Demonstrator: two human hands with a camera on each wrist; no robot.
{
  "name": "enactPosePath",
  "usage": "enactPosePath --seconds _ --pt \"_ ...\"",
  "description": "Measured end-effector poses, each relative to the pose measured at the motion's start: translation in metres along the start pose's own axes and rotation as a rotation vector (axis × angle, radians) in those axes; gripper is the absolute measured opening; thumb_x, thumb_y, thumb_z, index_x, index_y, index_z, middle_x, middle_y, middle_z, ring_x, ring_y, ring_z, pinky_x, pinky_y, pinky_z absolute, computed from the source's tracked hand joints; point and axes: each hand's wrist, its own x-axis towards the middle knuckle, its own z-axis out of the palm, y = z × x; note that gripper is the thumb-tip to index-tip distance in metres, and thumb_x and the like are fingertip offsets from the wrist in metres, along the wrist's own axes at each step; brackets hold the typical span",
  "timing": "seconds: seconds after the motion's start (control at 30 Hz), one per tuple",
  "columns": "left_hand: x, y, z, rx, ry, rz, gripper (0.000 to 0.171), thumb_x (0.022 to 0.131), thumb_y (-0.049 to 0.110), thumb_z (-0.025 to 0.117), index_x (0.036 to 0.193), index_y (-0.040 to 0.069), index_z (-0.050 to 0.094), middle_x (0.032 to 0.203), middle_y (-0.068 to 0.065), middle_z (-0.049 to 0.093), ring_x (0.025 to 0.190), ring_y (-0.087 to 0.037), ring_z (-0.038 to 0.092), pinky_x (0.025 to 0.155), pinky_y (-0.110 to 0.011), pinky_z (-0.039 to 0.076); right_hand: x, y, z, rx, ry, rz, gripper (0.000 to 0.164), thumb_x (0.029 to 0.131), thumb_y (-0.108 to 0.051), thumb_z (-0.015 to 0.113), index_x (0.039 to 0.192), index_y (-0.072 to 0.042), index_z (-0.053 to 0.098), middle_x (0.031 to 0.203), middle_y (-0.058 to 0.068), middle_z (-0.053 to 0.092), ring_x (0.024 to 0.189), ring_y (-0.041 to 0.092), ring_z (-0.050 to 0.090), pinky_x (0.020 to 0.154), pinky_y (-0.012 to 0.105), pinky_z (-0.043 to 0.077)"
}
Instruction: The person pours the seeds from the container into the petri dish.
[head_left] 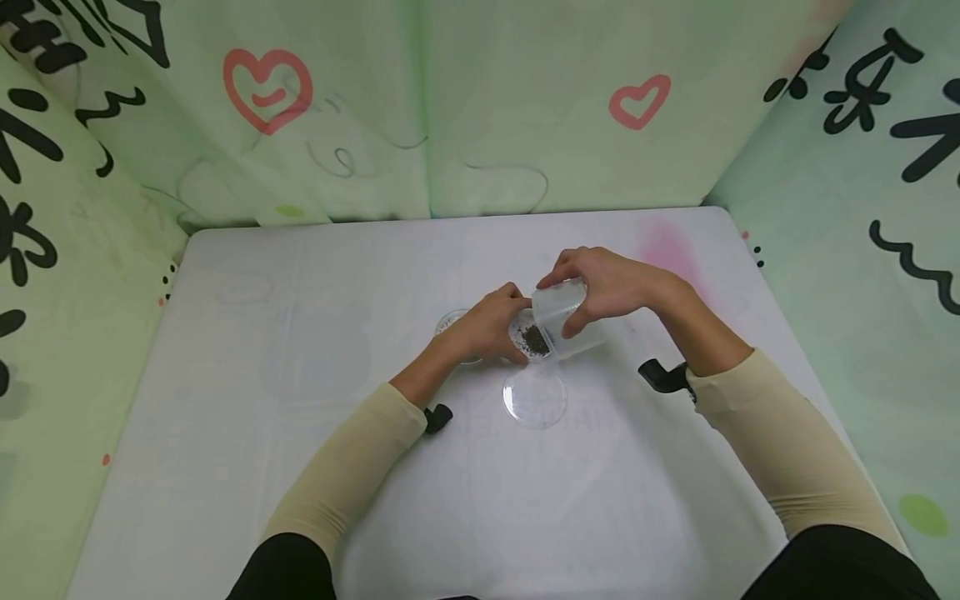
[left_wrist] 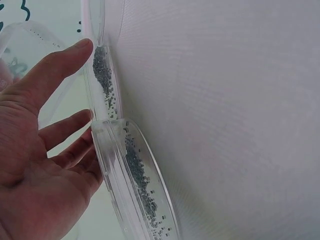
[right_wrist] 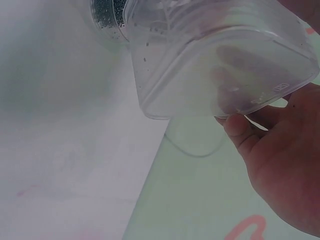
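Note:
My left hand (head_left: 489,327) spans a clear petri dish (head_left: 535,340) with dark granules in it, thumb on one side of the rim and fingers on the other. Tilted on its side, a clear plastic container (head_left: 557,310) has its mouth right at that dish. My right hand (head_left: 611,283) grips the container from the far side, fingers and thumb around its walls. A few specks cling inside the container (right_wrist: 200,65) in the right wrist view. Partly hidden by my left hand, a second petri dish (left_wrist: 142,185) also holds dark granules.
A clear round dish or lid (head_left: 534,400) lies on the white-covered table (head_left: 300,467), just in front of the held dish. Green cloth walls (head_left: 480,108) with drawn hearts and black marks enclose the table's back and sides.

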Motion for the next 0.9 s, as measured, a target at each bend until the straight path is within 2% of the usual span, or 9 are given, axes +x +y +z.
enactPosePath --seconds 0.3,0.57,0.9 --pt "0.002 -0.002 0.002 0.022 0.019 0.016 0.089 0.072 0.023 0.097 0.148 0.004 0.055 0.131 -0.012 0.053 0.119 -0.024 0.054 0.11 -0.036 0.045 -0.002 0.003 0.001 0.02 0.031 -0.001 0.066 0.071 -0.026 0.091 0.134 -0.019 0.071 0.125 0.002 0.065 0.11 0.022 0.058 0.094 0.043 0.047" --pt "0.001 -0.004 0.002 0.038 0.027 0.023 0.091 0.071 0.024 0.097 0.149 0.004 0.055 0.131 -0.012 0.053 0.12 -0.024 0.055 0.11 -0.035 0.045 -0.009 0.013 -0.002 0.088 0.071 0.018 0.068 0.072 -0.019 0.092 0.134 -0.019 0.066 0.121 0.004 0.062 0.108 0.024 0.058 0.09 0.042 0.048" --pt "0.003 -0.004 0.003 0.031 0.023 0.019 0.091 0.071 0.024 0.097 0.149 0.004 0.055 0.133 -0.013 0.053 0.123 -0.026 0.055 0.111 -0.037 0.045 -0.012 0.034 -0.01 0.129 0.131 0.039 0.074 0.076 -0.019 0.091 0.143 -0.019 0.059 0.129 0.008 0.059 0.118 0.028 0.054 0.101 0.05 0.045"
